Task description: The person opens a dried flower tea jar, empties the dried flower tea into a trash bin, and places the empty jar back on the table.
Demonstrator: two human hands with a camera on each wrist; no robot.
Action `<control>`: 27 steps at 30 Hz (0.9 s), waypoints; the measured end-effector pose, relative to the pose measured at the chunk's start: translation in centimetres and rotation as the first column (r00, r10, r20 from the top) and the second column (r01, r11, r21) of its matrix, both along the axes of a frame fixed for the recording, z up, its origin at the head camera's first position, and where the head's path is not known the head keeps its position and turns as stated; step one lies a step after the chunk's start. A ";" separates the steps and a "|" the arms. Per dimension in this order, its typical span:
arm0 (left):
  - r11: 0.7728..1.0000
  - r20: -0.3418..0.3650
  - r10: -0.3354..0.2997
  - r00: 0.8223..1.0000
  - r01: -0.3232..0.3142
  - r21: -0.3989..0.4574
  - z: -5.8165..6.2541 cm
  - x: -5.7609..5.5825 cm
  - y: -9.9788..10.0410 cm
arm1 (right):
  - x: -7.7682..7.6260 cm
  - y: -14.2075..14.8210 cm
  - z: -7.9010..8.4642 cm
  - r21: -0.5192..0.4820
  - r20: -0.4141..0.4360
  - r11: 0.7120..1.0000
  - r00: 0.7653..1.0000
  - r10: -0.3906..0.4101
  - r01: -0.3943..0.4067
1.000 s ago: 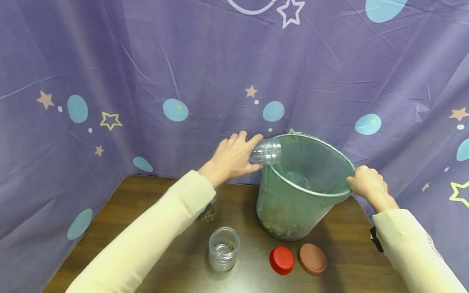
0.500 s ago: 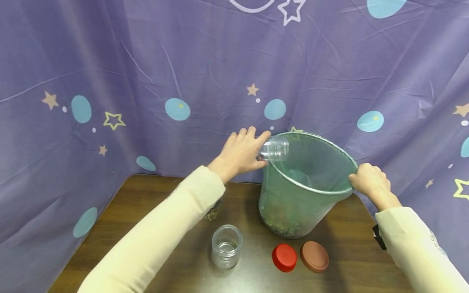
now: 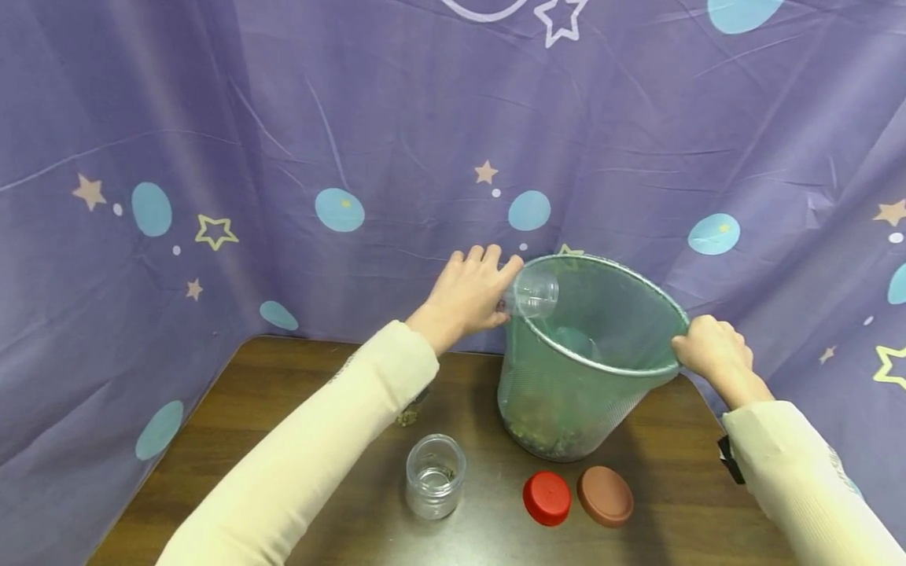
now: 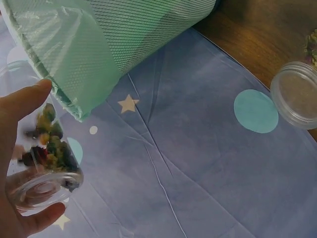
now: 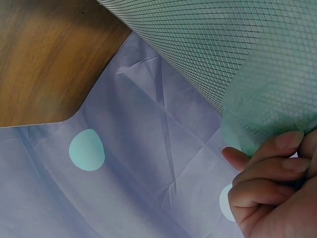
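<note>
I am holding a clear jar (image 3: 536, 295) tilted at the mesh wastebasket (image 3: 580, 401), left fingers (image 4: 29, 99) clamped around it, right fingers (image 5: 265, 171) gripping the basket rim (image 3: 633, 375); dried flowers (image 4: 52, 141) are lying in the jar, emptying apparently unfinished.

L hand (image 3: 465, 293) holds jar (image 3: 536, 294) @ bin (image 3: 548, 401), R hand (image 3: 716, 349) grips rim (image 3: 613, 370).

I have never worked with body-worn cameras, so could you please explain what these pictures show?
There is no machine: these are a person's bare hands. The head camera looks forward and down; each wrist camera watches one hand.

The left hand holds a clear jar with dried bits inside, tipped sideways at the rim of a green-lined mesh bin. The right hand grips that rim.

On the wooden table are the bin, another clear jar, a red cap and a brown cap.
</note>
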State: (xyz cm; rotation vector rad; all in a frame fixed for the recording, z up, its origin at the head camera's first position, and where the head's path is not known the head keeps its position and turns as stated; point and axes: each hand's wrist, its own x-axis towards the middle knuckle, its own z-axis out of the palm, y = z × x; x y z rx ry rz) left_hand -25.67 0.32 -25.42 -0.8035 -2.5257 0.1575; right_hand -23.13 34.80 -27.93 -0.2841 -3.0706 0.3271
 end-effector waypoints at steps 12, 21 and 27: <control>0.995 -0.174 -0.087 0.981 0.076 -0.068 -0.3 0.2 -0.1 | -0.1 0.0 0.0 0.007 0.005 1.000 1.000 0.001 -0.002; 0.993 -0.072 -0.081 0.994 0.074 -0.091 0.3 0.5 0.1 | -0.1 0.1 0.0 0.009 0.003 1.000 1.000 0.002 -0.002; 0.989 -0.096 -0.108 0.990 0.097 -0.114 0.6 0.5 0.0 | -0.2 0.0 0.0 0.008 0.001 1.000 1.000 -0.003 0.003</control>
